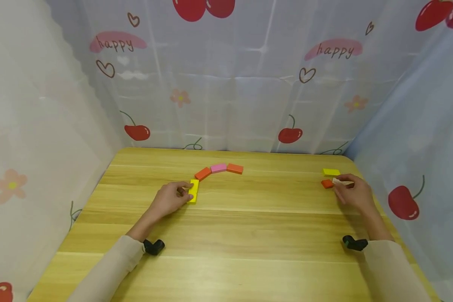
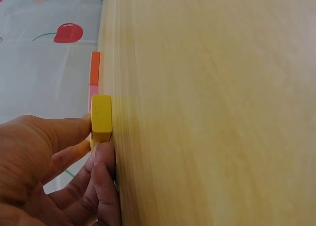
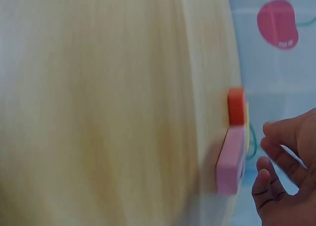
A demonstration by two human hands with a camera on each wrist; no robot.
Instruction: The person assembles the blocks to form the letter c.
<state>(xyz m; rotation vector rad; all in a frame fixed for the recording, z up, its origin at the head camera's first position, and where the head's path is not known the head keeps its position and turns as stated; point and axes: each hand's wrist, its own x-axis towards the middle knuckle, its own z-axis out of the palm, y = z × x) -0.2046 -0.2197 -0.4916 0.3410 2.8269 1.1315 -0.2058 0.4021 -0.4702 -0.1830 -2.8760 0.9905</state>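
Observation:
My left hand (image 1: 171, 199) holds a yellow block (image 1: 193, 192) between thumb and fingers, on the wooden table. The block stands at the near end of a curved row, close to an orange-red block (image 1: 202, 173). A pink block (image 1: 218, 168) and an orange block (image 1: 235, 168) continue the row to the right. On the table's right side, my right hand (image 1: 355, 193) is over a small group of blocks. In the right wrist view its fingers are loosely bent, with nothing visible between them, beside a pink block (image 3: 229, 161) and a red-orange block (image 3: 237, 106).
Another yellow block (image 1: 331, 172) lies just behind the right-hand group. The wooden table (image 1: 249, 235) has rounded far corners. A patterned curtain (image 1: 226, 105) hangs along its far edge, with more curtain on both sides. Black wrist straps (image 1: 154, 247) show at the sleeves.

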